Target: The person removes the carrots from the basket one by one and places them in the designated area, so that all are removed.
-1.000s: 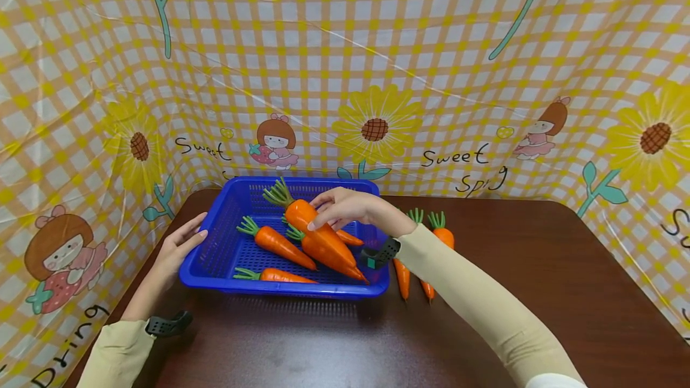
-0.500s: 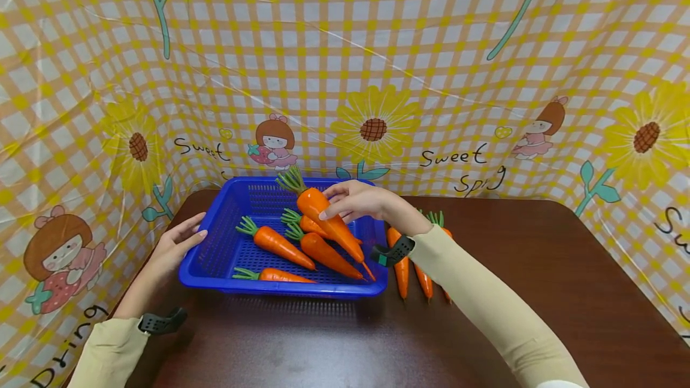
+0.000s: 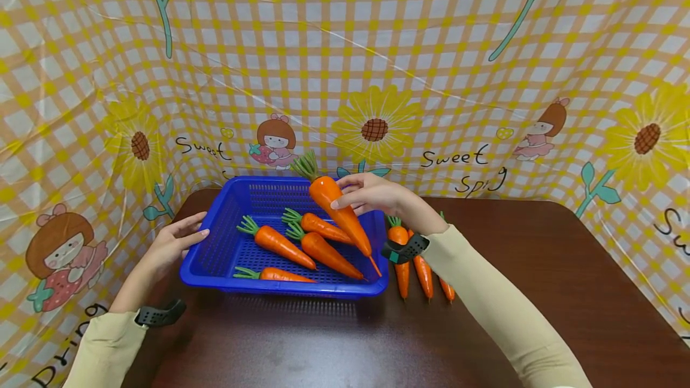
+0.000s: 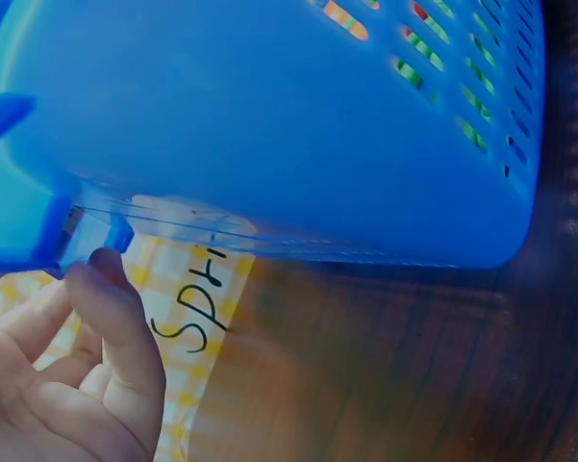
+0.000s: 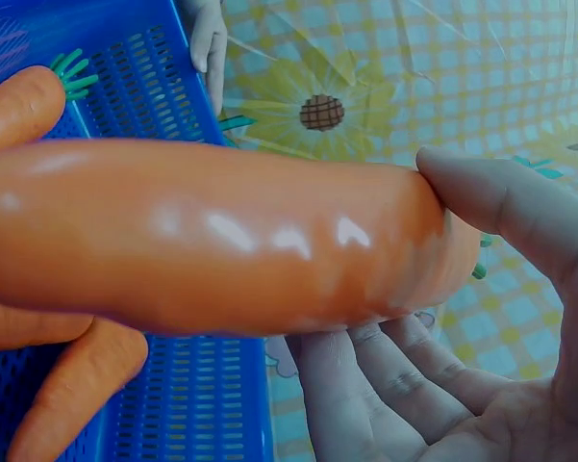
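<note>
My right hand [image 3: 372,193] holds a large orange carrot [image 3: 341,211] near its thick end, above the right side of the blue basket [image 3: 280,290]. Its green tuft points up and back, while the thin tip slants down toward the front right corner. In the right wrist view, the thumb lies on one side of the carrot [image 5: 221,241] and the fingers on the other. My left hand [image 3: 172,244] grips the basket's left rim, its fingertips right at the edge in the left wrist view. Inside the basket lie several carrots [image 3: 277,247] with green tops.
Just right of the basket, three more carrots [image 3: 423,271] lie side by side on the dark brown table [image 3: 517,280], partly behind my right wrist and sleeve. A checked cloth [image 3: 447,76] with sunflowers hangs around the back and sides.
My right hand has lifted the carrot up and to the right, off the others in the basket. My left hand stays at the rim. More of the carrots on the table shows.
</note>
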Tool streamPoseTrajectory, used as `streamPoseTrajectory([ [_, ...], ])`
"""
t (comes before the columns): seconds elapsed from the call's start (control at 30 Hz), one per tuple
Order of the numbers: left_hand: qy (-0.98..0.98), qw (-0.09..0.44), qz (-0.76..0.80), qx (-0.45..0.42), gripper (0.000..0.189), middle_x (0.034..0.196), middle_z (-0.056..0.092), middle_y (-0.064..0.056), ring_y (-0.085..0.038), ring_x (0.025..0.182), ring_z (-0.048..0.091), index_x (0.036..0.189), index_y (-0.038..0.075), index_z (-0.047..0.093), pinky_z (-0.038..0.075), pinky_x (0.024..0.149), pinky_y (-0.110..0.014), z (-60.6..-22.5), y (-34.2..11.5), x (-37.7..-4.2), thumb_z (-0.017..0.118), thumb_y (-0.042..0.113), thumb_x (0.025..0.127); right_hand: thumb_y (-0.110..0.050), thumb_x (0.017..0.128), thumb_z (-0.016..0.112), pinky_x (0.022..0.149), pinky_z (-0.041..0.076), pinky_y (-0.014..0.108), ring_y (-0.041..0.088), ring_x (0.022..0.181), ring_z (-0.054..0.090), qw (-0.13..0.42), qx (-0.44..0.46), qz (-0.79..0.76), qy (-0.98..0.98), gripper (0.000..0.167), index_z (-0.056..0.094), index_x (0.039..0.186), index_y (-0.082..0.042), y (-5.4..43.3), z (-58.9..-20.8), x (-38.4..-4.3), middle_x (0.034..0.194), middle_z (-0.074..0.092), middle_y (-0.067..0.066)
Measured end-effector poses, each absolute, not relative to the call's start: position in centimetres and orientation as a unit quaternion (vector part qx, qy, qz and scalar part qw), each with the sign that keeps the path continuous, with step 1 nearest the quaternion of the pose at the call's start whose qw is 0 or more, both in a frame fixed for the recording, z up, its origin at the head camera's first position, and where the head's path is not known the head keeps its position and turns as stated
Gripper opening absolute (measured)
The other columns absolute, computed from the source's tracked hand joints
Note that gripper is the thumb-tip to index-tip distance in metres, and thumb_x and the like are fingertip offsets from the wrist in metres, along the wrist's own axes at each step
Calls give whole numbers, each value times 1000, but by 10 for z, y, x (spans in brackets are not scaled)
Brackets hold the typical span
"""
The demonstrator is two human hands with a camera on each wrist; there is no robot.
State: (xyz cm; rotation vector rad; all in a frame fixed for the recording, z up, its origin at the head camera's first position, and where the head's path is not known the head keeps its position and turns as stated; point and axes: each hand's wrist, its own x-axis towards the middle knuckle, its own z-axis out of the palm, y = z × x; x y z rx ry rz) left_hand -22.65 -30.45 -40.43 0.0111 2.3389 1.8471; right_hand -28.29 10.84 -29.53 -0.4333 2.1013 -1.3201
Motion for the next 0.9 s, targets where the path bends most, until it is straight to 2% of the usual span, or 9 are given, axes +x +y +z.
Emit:
streamPoseTrajectory([
  [0.2, 787, 89, 611, 0, 69, 98, 57, 15, -2, 82, 64, 150, -1, 25, 57, 72, -26, -401, -303, -225, 60, 22, 95, -20, 89, 63, 101, 47, 44, 34, 126, 52, 303, -153, -513, 789, 71, 28, 149, -5, 118, -294, -280, 146, 43, 18],
  [0.5, 775, 95, 625, -4, 71, 96, 58, 16, -3, 83, 64, 150, -2, 23, 57, 73, -25, -400, -302, -224, 60, 22, 95, -21, 88, 65, 95, 51, 38, 27, 117, 58, 281, -141, -524, 792, 72, 30, 148, -6, 132, -292, -275, 145, 44, 18],
  [0.7, 768, 99, 632, -11, 71, 97, 58, 16, -3, 83, 65, 151, -1, 22, 57, 73, -25, -401, -303, -226, 60, 21, 96, -21, 89, 64, 94, 52, 39, 25, 112, 61, 278, -144, -526, 791, 68, 33, 146, -5, 142, -292, -273, 142, 47, 20],
  [0.9, 771, 95, 630, -8, 71, 97, 58, 15, -3, 83, 64, 150, -2, 23, 57, 73, -25, -401, -303, -225, 61, 21, 95, -20, 90, 62, 94, 53, 39, 23, 111, 62, 270, -140, -534, 789, 71, 28, 149, -3, 154, -292, -270, 145, 44, 22],
])
